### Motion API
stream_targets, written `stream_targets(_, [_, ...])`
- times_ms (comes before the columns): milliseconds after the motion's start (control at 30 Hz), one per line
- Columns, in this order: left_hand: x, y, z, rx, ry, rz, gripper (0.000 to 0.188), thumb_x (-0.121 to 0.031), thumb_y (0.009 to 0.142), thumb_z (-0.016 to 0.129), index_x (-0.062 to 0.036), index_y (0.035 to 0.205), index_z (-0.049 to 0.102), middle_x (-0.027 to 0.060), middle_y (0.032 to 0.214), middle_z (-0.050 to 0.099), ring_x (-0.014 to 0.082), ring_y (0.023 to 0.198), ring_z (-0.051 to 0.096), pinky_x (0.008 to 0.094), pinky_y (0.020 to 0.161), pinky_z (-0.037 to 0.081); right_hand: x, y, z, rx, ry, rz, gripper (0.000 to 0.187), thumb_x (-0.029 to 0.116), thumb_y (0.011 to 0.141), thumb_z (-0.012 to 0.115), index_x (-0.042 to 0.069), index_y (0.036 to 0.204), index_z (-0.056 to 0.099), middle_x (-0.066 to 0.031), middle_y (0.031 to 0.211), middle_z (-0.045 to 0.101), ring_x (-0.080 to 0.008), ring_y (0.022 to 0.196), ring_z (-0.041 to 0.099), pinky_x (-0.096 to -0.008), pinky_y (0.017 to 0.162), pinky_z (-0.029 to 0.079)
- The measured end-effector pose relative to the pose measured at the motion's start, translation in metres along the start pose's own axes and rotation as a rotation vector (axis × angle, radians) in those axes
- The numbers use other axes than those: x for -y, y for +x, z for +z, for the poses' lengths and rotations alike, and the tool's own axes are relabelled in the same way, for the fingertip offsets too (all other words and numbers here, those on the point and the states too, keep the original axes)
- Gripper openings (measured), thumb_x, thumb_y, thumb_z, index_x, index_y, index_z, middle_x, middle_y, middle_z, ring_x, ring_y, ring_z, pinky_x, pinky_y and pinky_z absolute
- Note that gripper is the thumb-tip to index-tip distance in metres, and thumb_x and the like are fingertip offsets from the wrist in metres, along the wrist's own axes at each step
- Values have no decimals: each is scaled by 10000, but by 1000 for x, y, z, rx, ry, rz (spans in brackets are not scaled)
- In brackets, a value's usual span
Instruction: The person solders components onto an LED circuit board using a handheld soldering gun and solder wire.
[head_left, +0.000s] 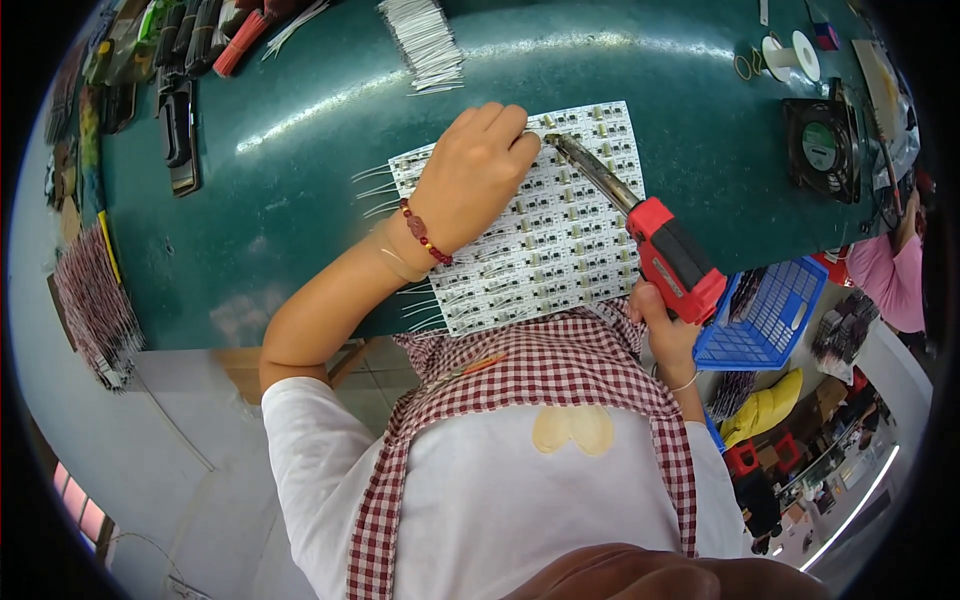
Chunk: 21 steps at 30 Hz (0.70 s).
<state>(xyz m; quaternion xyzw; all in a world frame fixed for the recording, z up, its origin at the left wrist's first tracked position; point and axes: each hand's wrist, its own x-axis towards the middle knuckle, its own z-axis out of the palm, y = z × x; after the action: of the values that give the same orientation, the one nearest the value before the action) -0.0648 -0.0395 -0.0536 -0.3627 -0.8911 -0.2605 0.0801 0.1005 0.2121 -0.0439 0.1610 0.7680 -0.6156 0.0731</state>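
A white circuit board panel [560,235] with rows of small components lies on the green table, its near edge by my apron. Several thin white wires [380,190] stick out past its left side. My left hand [478,165] rests over the upper part of the panel, fingers closed in a pinch; what they hold is hidden. In my right hand [662,335] is a red and black soldering gun [672,260], gripped by its handle. Its metal tip slants up to the left and meets the panel just beside my left fingertips.
A bundle of white wires [425,45] lies at the far side of the table [290,220]. To the right stand a black fan [820,148] and a white spool [790,57]. A blue basket [765,320] is below the right edge. Wire bundles [95,300] hang at left; another person's pink sleeve [885,280] shows right.
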Motion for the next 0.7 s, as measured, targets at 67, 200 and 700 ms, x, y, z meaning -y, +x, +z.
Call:
stream_targets(67, [0,0,-1,3,1,-3,213,11,680,606,-9,889,639,101,819,499,268,777,536,357,719,460,2,0,0,9,20,34,274,95,807,766,15,1053,676,-41,904,686,-120,783,630,-277,703,503])
stream_targets(200, [0,1,-1,6,2,-9,205,15,681,605,-7,883,636,100,818,498,268,777,536,355,718,461,-1,-1,0,36,-25,-2,241,92,807,765,20,1020,677,-29,862,681,-97,734,613,-264,650,491])
stream_targets(700, [-1,0,0,1,1,-13,190,16,690,605,-2,876,635,95,824,507,263,791,540,357,730,460,9,-4,-3,53,-23,-33,156,91,875,704,20,1006,656,-9,828,631,-107,716,576,-275,653,480])
